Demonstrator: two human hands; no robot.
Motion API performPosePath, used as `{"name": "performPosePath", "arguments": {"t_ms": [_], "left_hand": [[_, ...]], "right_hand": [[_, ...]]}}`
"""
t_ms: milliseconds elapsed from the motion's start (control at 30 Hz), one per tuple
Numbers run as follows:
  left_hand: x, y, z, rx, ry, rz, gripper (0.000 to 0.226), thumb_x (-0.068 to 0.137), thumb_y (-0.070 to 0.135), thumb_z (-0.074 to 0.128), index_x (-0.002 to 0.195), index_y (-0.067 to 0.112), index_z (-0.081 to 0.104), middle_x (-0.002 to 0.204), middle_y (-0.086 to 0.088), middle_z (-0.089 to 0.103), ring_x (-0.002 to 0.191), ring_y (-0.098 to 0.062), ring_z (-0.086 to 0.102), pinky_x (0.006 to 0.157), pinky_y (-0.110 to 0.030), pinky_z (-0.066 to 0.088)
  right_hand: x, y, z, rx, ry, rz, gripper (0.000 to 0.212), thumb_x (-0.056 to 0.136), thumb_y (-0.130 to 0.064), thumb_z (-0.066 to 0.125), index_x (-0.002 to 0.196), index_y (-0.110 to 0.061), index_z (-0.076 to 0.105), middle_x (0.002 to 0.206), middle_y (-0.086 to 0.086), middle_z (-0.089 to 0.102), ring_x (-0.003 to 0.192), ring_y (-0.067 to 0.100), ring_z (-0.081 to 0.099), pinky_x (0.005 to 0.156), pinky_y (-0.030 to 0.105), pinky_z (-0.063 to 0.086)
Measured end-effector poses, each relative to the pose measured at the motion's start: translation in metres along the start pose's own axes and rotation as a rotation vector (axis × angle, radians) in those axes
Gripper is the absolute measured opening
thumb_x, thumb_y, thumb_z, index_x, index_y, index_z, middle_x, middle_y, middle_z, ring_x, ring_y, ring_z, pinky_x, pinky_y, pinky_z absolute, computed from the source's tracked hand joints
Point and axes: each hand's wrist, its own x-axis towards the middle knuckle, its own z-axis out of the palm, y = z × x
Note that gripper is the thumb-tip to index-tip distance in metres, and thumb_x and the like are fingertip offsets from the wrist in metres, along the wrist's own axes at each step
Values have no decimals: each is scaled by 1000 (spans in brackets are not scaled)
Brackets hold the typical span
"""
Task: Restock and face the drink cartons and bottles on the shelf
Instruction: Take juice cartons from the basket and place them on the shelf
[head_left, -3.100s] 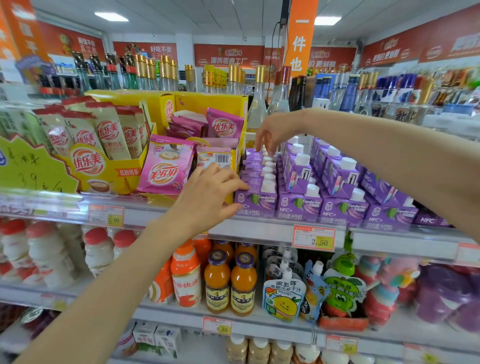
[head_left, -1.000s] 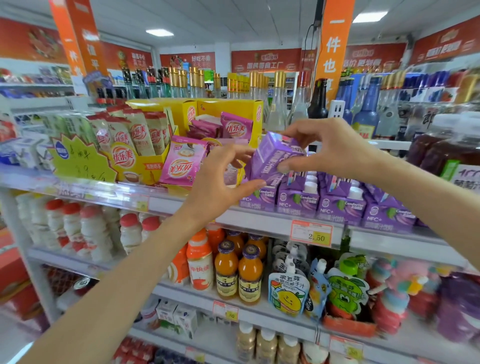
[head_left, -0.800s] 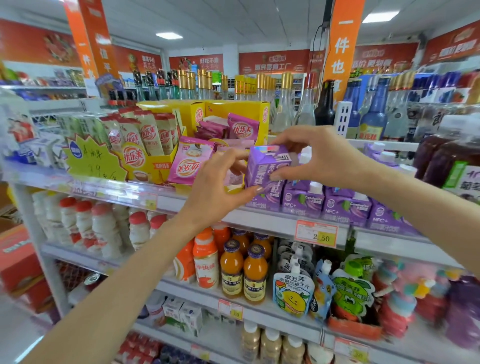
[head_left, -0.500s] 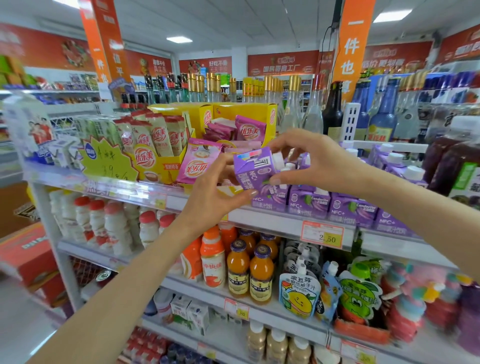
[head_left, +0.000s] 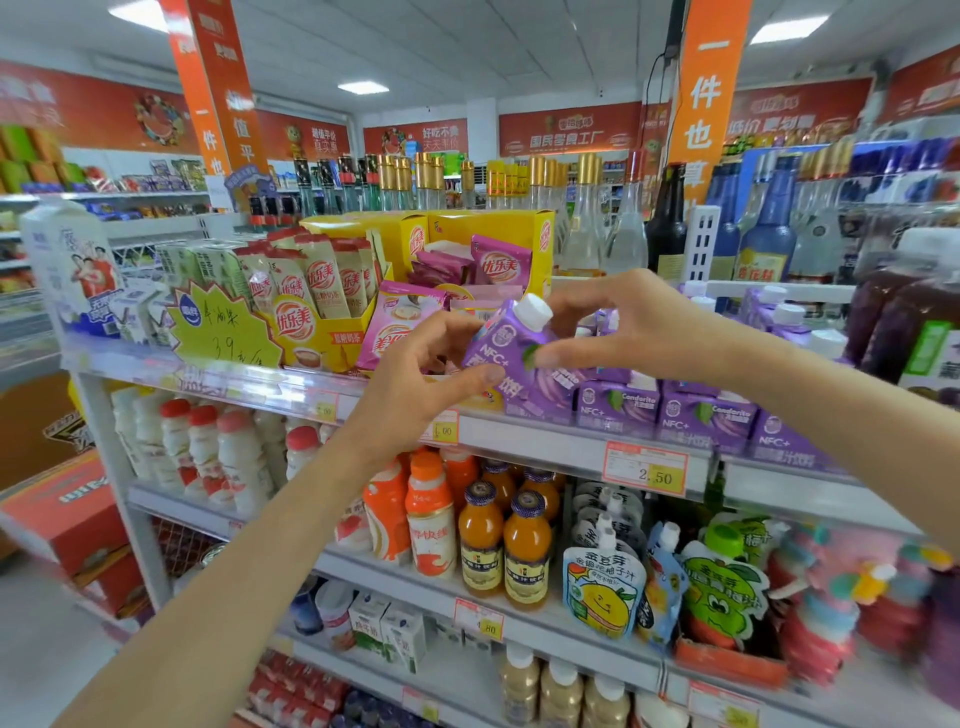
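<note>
Purple carton (head_left: 506, 338), one, between two hands (head_left: 415, 384) (head_left: 639, 327)

Cartons (head_left: 706, 415) stand right of sachet boxes (head_left: 332, 332), bottles (head_left: 582, 218) seemingly behind.

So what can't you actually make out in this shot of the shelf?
Head view only:
- Purple carton: front print partly covered by the left hand and right hand.
- Shelf cartons: rows behind the right hand hidden.
- Beige bottles: cut off by the bottom edge.
- Pink packs, far right: blurred.
- Lower price tag: first digit too blurred.
</note>
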Motion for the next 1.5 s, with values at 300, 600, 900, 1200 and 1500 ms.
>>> {"name": "performPosePath", "arguments": {"t_ms": [300,600,900,1200,1500], "left_hand": [[0,-12,-1,-391,-157,-232,58,58,61,78,100,22,71,98,3,70,90,-12,62,85,-26,50],[1,-6,2,-316,-146,-257,58,72,60,64,106,13,68,103,-7,68,96,-21,61,86,-30,49],[0,14,-4,-55,-22,69,61,72,75,37,109,29,54,97,29,65,89,8,60,76,-8,44],[15,17,-2,-13,-13,-42,24,84,20,65,104,27,56,81,18,71,81,1,66,66,-12,49],[26,-9,-5,-308,-92,-233,56,61,54,78,106,24,64,95,9,70,82,-5,62,73,-19,46]], "right_hand": [[7,-5,-24,-133,-113,-172,68,82,2,67,134,-36,44,132,-8,51,114,11,53,96,36,46],[16,-9,-10,-316,-70,-368,32,77,-21,66,108,-14,66,118,-1,58,116,9,49,99,21,37],[20,-10,-25,-354,-49,-86,34,64,-43,80,93,-36,63,101,-6,65,96,7,56,90,28,42],[31,-7,-31,-102,-145,52,55,58,-59,67,92,-17,73,85,15,68,70,28,55,68,34,40],[37,-4,-42,12,-140,159,45,75,-48,58,100,-13,70,90,2,69,78,7,66,81,15,52]]}}
